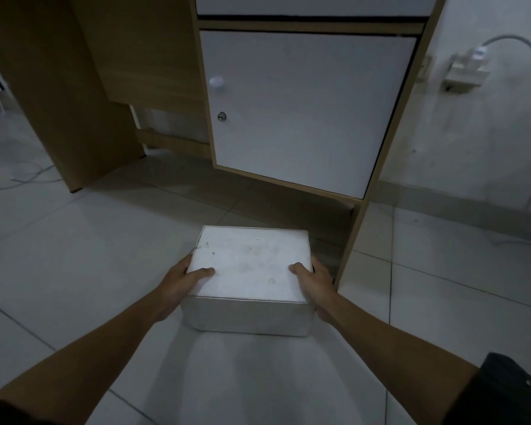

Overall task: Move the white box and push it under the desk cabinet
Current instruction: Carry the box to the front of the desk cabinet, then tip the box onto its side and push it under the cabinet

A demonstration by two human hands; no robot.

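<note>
white box (249, 268) sits on the tiled floor (74, 240), in front of the desk cabinet (307, 111) and just short of the dark gap under it. far edge of the box is near the gap's mouth, not yet inside.

left hand (178, 282) on the left side of the box, thumb laid on the lid, fingers (186, 262) wrapped down the side wall. right hand (314, 283) mirrors it on the right side, thumb on the lid, the other fingers mostly hidden behind the box. both hands clamped on the box from opposite sides. cannot tell whether the box rests fully on the floor or is held slightly off it; the near bottom edge looks to be in contact.

step in hand, as judged: the moving part is about done, the push under the cabinet is not yet begun.

next move calls for: a straight slide forward along the floor into the gap. the right wooden leg (350, 240) of the cabinet stands just beside the right hand, so the box may need to go slightly left to clear it. clearance between lid and cabinet underside looks tight from this angle; cannot confirm fit. thumbs on the lid would have to come off before the lid passes under.
</note>
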